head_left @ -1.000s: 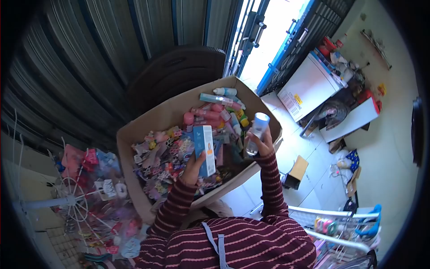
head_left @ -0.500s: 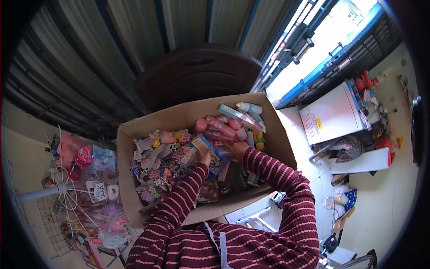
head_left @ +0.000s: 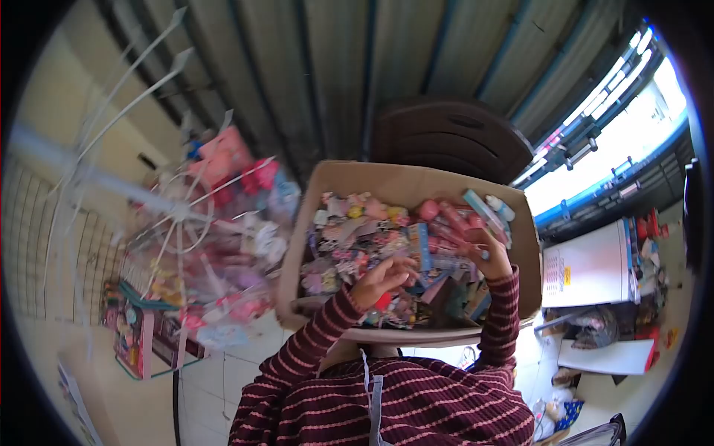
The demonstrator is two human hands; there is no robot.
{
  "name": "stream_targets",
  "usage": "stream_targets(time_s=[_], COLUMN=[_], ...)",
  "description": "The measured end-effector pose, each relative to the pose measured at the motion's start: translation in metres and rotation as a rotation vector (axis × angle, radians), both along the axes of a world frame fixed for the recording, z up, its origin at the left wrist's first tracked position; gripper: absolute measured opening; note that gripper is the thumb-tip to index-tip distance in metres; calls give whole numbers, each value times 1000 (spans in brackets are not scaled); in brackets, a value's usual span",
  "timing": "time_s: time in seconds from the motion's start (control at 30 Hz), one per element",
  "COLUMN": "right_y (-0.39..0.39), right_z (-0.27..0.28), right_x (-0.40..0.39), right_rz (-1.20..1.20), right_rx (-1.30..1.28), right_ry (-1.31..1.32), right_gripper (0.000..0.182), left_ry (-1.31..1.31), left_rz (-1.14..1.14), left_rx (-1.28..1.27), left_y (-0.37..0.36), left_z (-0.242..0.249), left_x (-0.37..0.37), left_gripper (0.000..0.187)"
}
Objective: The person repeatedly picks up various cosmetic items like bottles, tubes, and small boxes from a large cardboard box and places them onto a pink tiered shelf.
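A large cardboard box (head_left: 357,172) holds many small items. My left hand (head_left: 384,282) is over the box's front middle, its fingers apart, with nothing seen in them. My right hand (head_left: 489,253) is raised over the right part, fingers curved around a small pale item that I cannot make out. Small patterned accessories (head_left: 349,239) fill the left side. Pink bottles (head_left: 451,217) lie right of the middle, beside a blue packet (head_left: 421,247). A long teal and white box (head_left: 485,214) and a white bottle (head_left: 500,208) lie at the back right.
A brown plastic chair (head_left: 450,137) stands behind the box. On the left is a wire rack (head_left: 178,210) hung with pink bagged goods. A white cabinet (head_left: 587,266) stands at the right, near the bright barred doorway (head_left: 625,141).
The view has turned left, so the box appears farther right. Both hands have lifted from the contents and moved farther apart. My left hand's fingers have spread.
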State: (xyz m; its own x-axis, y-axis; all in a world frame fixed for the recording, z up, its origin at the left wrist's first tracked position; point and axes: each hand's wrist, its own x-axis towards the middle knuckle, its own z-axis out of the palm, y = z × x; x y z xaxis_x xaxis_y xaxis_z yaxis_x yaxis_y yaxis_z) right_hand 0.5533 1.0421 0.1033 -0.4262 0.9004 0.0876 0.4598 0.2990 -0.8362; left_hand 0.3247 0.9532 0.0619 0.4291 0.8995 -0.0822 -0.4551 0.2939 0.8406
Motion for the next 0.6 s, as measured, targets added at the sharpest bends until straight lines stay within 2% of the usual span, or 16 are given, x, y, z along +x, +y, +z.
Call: stream_targets(time_s=[0.03, 0.1, 0.13, 0.2, 0.23, 0.3, 0.33, 0.4, 0.6], right_y=[-17, -56, -73, -107, -126, -169, -192, -245, -406], right_z=[3, 2, -5, -21, -24, -27, -29, -35, -54], right_x=[-16, -54, -77, -134, -167, -233, -259, -306, -419], right_rz=[38, 105, 154, 570, 627, 896, 1035, 1267, 1650], right_rx=[8, -149, -157, -398, -422, -644, -744, -946, -1477], right_ry=[11, 527, 538, 1111, 1121, 1290, 1229, 1084, 804], right_gripper=[38, 34, 34, 30, 30, 31, 33, 34, 36], left_ry=[11, -65, -86, -64, -42, -99, -76, -289, -297], left_rz=[38, 96, 138, 260, 315, 467, 527, 752, 1448], left_rx=[8, 149, 111, 108, 116, 196, 205, 210, 355], left_y=[-23, -78, -110, -176, -210, -279, -314, -380, -533], left_z=[7, 15, 15, 19, 14, -3, -7, -13, -10], left_x=[-17, -52, -69, -99, -114, -144, -156, -174, -194], left_gripper=[34, 35, 36, 40, 40, 43, 43, 46, 47])
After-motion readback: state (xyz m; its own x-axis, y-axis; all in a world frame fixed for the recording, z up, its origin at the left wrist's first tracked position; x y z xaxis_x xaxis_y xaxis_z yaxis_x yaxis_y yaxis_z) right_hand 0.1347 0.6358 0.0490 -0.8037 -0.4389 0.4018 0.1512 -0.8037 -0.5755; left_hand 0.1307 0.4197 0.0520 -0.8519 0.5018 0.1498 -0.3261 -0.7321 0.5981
